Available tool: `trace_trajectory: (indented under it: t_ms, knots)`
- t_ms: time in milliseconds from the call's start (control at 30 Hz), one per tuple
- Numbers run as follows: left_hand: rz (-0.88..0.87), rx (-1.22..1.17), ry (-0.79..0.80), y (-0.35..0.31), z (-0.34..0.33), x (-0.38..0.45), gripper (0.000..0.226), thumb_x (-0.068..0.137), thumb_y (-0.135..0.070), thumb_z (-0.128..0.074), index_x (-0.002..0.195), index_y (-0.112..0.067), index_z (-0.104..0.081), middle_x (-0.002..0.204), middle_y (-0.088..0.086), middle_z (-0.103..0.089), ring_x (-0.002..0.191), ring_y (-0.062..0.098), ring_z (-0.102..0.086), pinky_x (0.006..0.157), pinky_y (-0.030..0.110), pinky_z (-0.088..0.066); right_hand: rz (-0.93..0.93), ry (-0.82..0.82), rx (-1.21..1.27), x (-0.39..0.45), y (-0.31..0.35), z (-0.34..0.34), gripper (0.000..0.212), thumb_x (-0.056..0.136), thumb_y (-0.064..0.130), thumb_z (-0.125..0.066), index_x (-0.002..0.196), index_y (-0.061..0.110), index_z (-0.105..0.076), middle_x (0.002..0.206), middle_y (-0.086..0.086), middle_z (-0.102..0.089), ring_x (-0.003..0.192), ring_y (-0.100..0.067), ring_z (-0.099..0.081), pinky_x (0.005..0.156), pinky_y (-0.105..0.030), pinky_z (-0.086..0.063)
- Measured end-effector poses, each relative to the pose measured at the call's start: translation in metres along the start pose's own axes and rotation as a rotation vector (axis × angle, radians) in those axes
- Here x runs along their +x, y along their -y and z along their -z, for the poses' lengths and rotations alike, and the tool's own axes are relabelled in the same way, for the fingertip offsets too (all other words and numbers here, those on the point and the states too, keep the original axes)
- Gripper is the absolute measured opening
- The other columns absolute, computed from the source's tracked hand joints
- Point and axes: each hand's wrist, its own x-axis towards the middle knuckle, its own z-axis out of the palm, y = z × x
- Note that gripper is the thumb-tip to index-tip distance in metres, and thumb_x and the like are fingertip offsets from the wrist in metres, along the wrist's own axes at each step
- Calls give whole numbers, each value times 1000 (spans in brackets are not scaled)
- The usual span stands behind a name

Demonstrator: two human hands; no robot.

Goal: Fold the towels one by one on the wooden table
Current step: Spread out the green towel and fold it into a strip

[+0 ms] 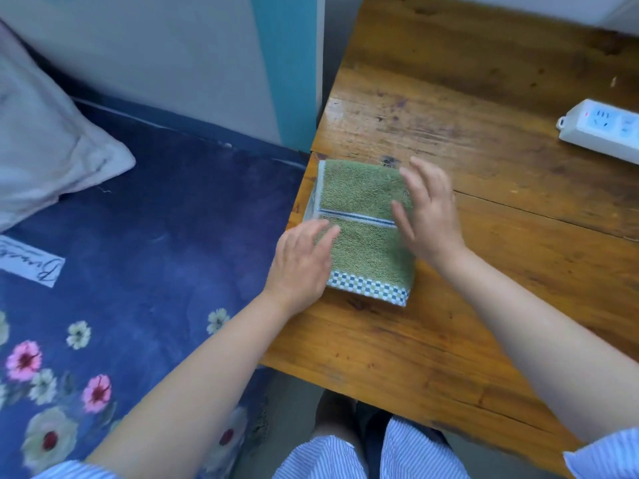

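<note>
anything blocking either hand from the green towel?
Nothing visible. The green towel lies folded at the wooden table edge. The left hand is at its left side and the right hand at its right side, fingers straight. The power strip sits far off to the right.

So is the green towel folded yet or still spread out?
Folded. The green towel lies as a compact rectangle at the wooden table edge, layered edges showing along its left side, both hands open at its sides.

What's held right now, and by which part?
Nothing is gripped. Left hand and right hand, fingers straight, lie over the folded green towel's sides.
</note>
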Motion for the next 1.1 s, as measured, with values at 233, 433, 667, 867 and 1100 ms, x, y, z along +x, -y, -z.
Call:
trace_trajectory:
  t_ms: [233, 433, 667, 867, 1100]
  knots:
    - [-78, 86, 512, 3, 2, -19, 68, 69, -38, -75, 125, -5, -55, 131, 16, -54, 125, 33, -49, 100, 43, -42, 434, 523, -262, -88, 15, 24, 59, 50, 29, -79, 105, 10, -68, 115, -18, -65, 105, -37, -63, 83, -56, -49]
    - [15, 9, 596, 9, -8, -21, 70, 88, -34, -54, 146, -17, -19, 155, 0, -14, 144, 16, -6, 115, 31, -9, 344, 496, -361, -86, 18, 7, 40, 60, 4, -71, 100, 5, -70, 106, -17, -69, 95, -33, -67, 67, -47, -56]
    - [102, 2, 562, 4, -10, -22, 70, 87, -28, -56, 146, -20, -19, 154, -4, -16, 144, 13, -8, 115, 32, -9, 168, 550, -90, -75, 18, 13, 45, 60, -18, -59, 104, -8, -64, 111, -27, -64, 104, -44, -60, 80, -54, -51]
    - [253, 59, 438, -16, -9, -28, 68, 83, -21, -59, 142, -20, -27, 148, -2, -28, 139, 15, -22, 112, 35, -16, -55, 558, 268, -58, 19, 41, 38, 78, -9, -56, 116, -1, -58, 119, -16, -61, 112, -25, -56, 90, -19, -34]
    - [491, -25, 214, -51, 33, -58, 51, 75, 6, -51, 123, -11, -50, 127, 7, -51, 117, 27, -45, 93, 37, -35, -57, 744, 439, -58, 35, 83, 31, 83, -3, -54, 111, 10, -60, 94, 4, -60, 84, -11, -52, 63, 1, -34]
